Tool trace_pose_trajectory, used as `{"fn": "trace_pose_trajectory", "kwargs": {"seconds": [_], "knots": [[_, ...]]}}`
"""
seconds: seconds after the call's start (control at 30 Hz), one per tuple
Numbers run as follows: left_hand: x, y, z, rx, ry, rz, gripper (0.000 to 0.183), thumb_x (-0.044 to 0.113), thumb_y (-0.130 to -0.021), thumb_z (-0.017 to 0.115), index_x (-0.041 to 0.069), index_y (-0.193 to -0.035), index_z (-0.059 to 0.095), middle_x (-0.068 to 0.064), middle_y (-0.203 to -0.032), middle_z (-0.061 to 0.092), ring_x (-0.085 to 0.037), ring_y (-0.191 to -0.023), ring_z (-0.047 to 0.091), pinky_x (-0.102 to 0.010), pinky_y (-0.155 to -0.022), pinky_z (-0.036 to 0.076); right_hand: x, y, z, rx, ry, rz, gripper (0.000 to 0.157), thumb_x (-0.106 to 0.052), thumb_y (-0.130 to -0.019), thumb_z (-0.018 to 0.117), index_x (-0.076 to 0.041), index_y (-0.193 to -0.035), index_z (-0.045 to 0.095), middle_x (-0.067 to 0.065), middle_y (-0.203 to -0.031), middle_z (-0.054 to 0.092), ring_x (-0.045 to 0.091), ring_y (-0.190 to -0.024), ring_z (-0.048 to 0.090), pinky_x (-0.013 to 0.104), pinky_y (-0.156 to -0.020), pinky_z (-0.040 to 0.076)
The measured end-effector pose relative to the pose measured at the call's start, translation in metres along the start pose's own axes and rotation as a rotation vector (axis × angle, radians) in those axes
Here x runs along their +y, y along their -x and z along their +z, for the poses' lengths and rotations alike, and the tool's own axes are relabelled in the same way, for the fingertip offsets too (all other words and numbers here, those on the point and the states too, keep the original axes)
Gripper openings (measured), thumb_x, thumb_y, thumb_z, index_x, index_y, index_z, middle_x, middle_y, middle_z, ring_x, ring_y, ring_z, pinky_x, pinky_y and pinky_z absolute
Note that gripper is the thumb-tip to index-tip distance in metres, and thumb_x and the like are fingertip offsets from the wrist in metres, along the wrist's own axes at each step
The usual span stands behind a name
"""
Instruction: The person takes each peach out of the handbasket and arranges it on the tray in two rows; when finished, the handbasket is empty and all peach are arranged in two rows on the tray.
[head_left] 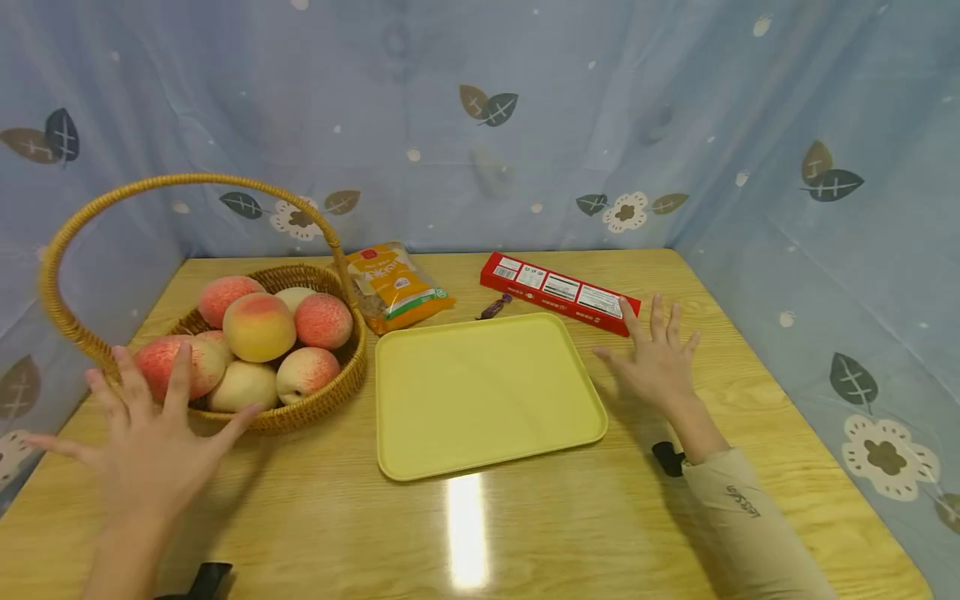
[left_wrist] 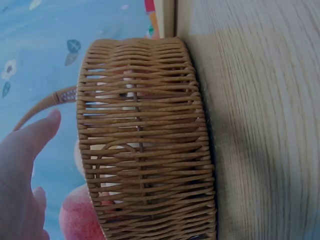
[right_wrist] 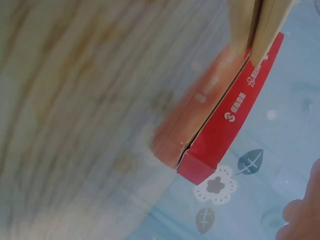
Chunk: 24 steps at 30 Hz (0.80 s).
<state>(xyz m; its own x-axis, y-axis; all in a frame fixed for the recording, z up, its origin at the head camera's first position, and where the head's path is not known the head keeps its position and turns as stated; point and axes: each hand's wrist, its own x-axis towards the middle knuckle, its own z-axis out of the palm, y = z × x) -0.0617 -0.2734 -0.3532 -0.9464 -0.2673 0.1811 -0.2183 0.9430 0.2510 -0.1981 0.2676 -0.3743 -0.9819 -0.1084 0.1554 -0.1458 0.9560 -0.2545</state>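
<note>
Basket (head_left: 330,404) and peaches (head_left: 258,327) are set at the left of the table (head_left: 337,517). The left hand (head_left: 153,450) is held at their near side, its fingers spread apart and closed on nothing; whether the basket is touched cannot be told. To the right, the bag (head_left: 397,283) is laid beside the basket, behind the tray (head_left: 487,400), with the candy (head_left: 495,306) just past the tray's far edge. Farther right, the box (head_left: 561,292) is laid aslant; near its right end the right hand (head_left: 660,371) is held, fingers also spread, nothing gripped. With 2 hands unloaded, the step in hand is judged to be a free-handed one. For any grip, fingers would need to be brought in and curled.
</note>
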Motion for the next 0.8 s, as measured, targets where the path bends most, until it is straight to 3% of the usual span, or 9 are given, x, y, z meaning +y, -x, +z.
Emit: {"fn": "trace_pose_trajectory", "kwargs": {"seconds": [0.3,0.57,0.7,0.8], "knots": [[0.004,0.002,0.004,0.056,0.032,0.019,0.105,0.081,-0.08,0.045,0.025,-0.157,0.0,-0.003,-0.152,-0.035,-0.032,-0.135,-0.035,-0.079,-0.089,-0.021,0.0,-0.001,0.0,-0.002,0.004,-0.013,0.089,-0.068,-0.092,0.044,-0.02,-0.158,0.01,0.018,-0.158,-0.021,0.04,-0.14,-0.026,0.075,-0.101,-0.014],[0.005,0.004,0.005,0.084,0.034,0.035,0.104,0.08,-0.08,0.047,0.026,-0.157,0.001,-0.007,-0.154,-0.03,-0.036,-0.137,-0.03,-0.078,-0.09,-0.022,-0.009,-0.003,0.002,-0.02,0.013,-0.022,0.088,-0.066,-0.093,0.045,-0.019,-0.158,0.01,0.021,-0.158,-0.02,0.041,-0.141,-0.025,0.075,-0.1,-0.014],[0.009,0.007,0.004,0.108,0.063,0.059,0.109,0.077,-0.081,0.052,0.021,-0.157,-0.002,-0.015,-0.156,-0.023,-0.048,-0.139,-0.018,-0.078,-0.093,-0.018,-0.017,-0.007,0.0,-0.029,0.015,-0.045,0.086,-0.06,-0.094,0.05,-0.016,-0.158,0.012,0.026,-0.159,-0.006,0.045,-0.143,-0.013,0.077,-0.102,-0.005],[0.015,0.011,0.005,0.15,0.114,0.079,0.112,0.071,-0.081,0.058,0.006,-0.156,0.006,-0.026,-0.157,-0.006,-0.052,-0.141,-0.001,-0.075,-0.103,-0.006,-0.028,-0.008,-0.003,-0.036,-0.051,-0.054,0.08,-0.049,-0.095,0.056,-0.007,-0.155,0.023,0.028,-0.156,0.017,0.047,-0.143,0.011,0.073,-0.106,0.01]]}}
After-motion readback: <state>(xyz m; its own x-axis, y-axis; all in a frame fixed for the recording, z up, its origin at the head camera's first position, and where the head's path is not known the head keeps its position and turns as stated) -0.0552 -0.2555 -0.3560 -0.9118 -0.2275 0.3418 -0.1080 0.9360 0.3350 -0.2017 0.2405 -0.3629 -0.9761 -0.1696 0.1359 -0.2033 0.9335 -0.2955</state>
